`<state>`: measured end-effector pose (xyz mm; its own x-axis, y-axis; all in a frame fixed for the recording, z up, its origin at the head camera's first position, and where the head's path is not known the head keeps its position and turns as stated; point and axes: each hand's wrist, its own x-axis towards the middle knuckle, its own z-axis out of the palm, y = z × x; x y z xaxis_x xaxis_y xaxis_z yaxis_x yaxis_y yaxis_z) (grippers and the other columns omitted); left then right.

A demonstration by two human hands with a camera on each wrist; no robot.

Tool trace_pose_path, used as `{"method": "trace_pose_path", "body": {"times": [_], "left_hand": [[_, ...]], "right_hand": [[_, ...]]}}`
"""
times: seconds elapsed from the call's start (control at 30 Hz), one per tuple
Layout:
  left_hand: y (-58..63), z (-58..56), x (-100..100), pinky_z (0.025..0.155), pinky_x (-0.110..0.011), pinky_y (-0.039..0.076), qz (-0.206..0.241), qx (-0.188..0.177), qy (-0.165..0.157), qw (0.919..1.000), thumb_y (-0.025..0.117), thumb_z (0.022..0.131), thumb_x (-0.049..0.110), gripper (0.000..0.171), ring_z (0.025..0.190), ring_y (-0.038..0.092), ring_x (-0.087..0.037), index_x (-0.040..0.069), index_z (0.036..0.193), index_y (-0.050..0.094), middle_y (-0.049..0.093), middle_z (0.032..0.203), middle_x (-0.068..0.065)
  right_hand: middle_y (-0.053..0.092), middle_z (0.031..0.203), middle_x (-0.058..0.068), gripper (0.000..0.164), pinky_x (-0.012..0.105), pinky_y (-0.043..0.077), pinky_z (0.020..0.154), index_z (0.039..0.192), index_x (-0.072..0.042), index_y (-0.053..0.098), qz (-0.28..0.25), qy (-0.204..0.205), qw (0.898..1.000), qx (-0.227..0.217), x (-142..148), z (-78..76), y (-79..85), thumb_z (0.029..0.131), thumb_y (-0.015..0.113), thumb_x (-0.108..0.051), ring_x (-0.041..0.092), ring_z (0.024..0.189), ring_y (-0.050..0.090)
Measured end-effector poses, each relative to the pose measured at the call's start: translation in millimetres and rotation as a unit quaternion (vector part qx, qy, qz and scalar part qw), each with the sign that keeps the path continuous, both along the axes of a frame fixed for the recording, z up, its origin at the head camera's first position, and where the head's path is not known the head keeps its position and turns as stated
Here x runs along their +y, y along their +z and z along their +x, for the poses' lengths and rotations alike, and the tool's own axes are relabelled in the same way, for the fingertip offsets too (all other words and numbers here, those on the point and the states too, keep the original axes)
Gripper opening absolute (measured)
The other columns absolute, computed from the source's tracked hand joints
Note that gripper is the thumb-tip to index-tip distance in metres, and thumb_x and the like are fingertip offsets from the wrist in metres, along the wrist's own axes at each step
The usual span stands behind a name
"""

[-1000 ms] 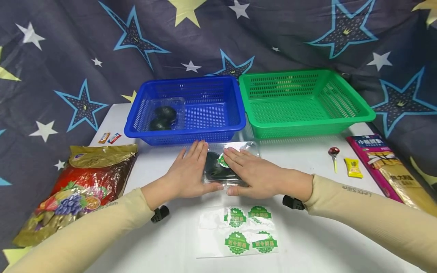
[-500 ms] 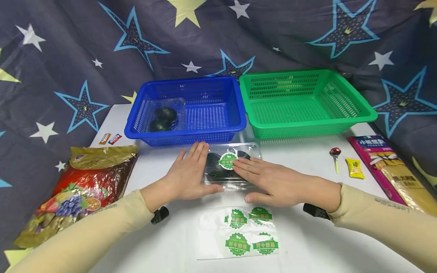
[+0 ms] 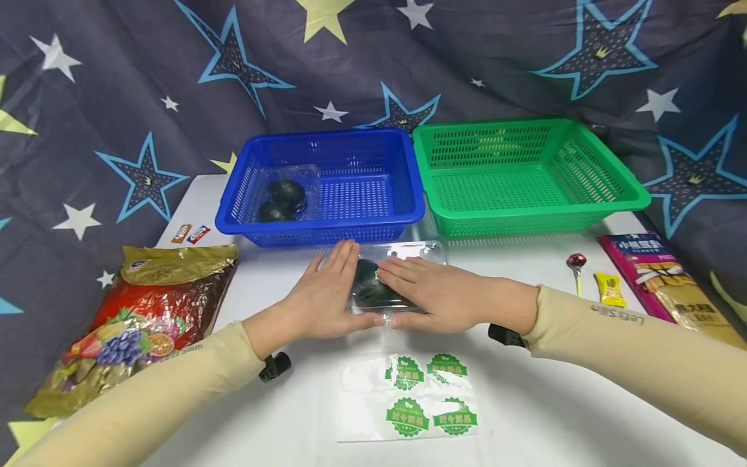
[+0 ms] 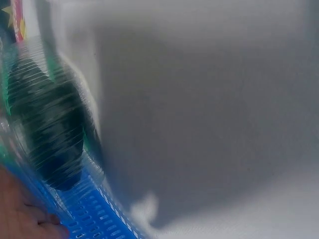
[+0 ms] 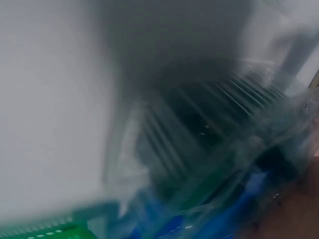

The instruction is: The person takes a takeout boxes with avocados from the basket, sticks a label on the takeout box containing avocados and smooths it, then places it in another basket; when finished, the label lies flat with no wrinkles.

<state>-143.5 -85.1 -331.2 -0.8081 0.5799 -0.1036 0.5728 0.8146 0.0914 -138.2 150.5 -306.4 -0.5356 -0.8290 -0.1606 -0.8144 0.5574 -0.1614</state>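
A clear plastic clamshell box (image 3: 433, 250) lies between my hands, in front of the blue basket. Through its lid shows a dark green avocado-like fruit (image 3: 369, 283). My left hand (image 3: 323, 297) rests along the box's left side, fingers straight. Straight-fingered too, my right hand (image 3: 440, 295) lies flat across the lid and covers nearly all of a green and white round sticker (image 3: 377, 275). In the left wrist view the dark fruit (image 4: 47, 119) appears behind the ribbed box wall. The right wrist view is blurred, with the box (image 5: 199, 134) at its centre.
Nearer me lies a sheet of green stickers (image 3: 362, 405). Behind stand a blue basket (image 3: 318, 226), holding another box of dark fruits (image 3: 286, 192), and a green basket (image 3: 543, 213). Snack bags (image 3: 131, 324) (image 3: 671, 279), a lollipop (image 3: 576, 261) and small candies (image 3: 610, 289) lie at the sides.
My right hand drew back rightward, uncovering the round sticker on the lid, then came back left over it. My left hand has stayed at the box's left side.
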Motion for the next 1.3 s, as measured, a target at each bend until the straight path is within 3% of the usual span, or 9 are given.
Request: {"method": "trace_pose_path", "body": {"times": [0.13, 0.3, 0.53, 0.83, 1.07, 1.3], "left_hand": [[0.9, -0.1, 1, 0.112, -0.056, 0.015, -0.003, 0.001, -0.001, 1.0, 0.031, 0.076, 0.087, 0.12, 0.145, 0.005, -0.032, -0.003, 0.151, 0.005, 0.005, 0.158, -0.02], [1.6, 1.9, 1, 0.112, -0.056, 0.016, -0.009, 0.004, 0.002, 1.0, 0.041, 0.077, 0.082, 0.118, 0.145, 0.004, -0.032, -0.005, 0.15, 0.006, 0.006, 0.157, -0.021], [0.5, 2.6, 2, 0.112, -0.057, 0.018, -0.015, 0.017, 0.007, 0.9997, 0.033, 0.076, 0.086, 0.12, 0.145, 0.008, -0.032, -0.004, 0.151, 0.006, 0.008, 0.157, -0.022], [1.4, 2.2, 2, 0.112, -0.056, 0.017, -0.007, 0.014, 0.011, 0.9998, 0.033, 0.074, 0.088, 0.123, 0.144, 0.009, -0.033, -0.004, 0.151, 0.007, 0.01, 0.156, -0.023], [-0.7, 2.3, 0, 0.113, -0.055, 0.016, 0.001, 0.017, 0.021, 0.9996, 0.033, 0.074, 0.088, 0.122, 0.145, 0.008, -0.033, -0.004, 0.151, 0.007, 0.01, 0.156, -0.022], [-1.8, 3.1, 4, 0.113, -0.056, 0.015, -0.003, 0.014, 0.025, 0.9996, 0.034, 0.074, 0.087, 0.122, 0.145, 0.006, -0.032, -0.003, 0.151, 0.005, 0.009, 0.157, -0.022]], "right_hand": [[0.012, 0.158, 0.014, 0.081, 0.041, 0.013, 0.116, 0.151, -0.001, 0.017, 0.022, -0.025, 0.999, -0.017, -14, -4.3, 2.9, 0.097, 0.025, -0.062, 0.026, 0.145, 0.009], [0.008, 0.157, 0.018, 0.086, 0.043, 0.009, 0.117, 0.151, 0.002, 0.012, 0.002, -0.079, 0.995, -0.052, -33, 4.8, 0.3, 0.096, 0.021, -0.064, 0.03, 0.145, 0.004], [0.008, 0.158, 0.017, 0.082, 0.041, 0.01, 0.117, 0.151, 0.001, 0.012, -0.009, -0.058, 0.998, 0.014, -22, 14.9, -10.7, 0.098, 0.018, -0.061, 0.028, 0.145, 0.007], [0.017, 0.156, 0.018, 0.079, 0.043, 0.014, 0.116, 0.15, 0.002, 0.017, -0.02, -0.095, 0.994, 0.047, 13, 13.4, -11.9, 0.099, 0.03, -0.057, 0.029, 0.144, 0.014], [0.019, 0.155, 0.021, 0.086, 0.044, 0.015, 0.116, 0.148, 0.004, 0.023, -0.006, -0.095, 0.992, 0.084, 5, 13.5, -11.1, 0.096, 0.029, -0.063, 0.032, 0.144, 0.013], [0.014, 0.157, 0.017, 0.086, 0.043, 0.013, 0.116, 0.15, 0.002, 0.02, 0.011, -0.058, 0.997, 0.058, -6, 23.8, -8.6, 0.096, 0.023, -0.065, 0.028, 0.145, 0.01]]}}
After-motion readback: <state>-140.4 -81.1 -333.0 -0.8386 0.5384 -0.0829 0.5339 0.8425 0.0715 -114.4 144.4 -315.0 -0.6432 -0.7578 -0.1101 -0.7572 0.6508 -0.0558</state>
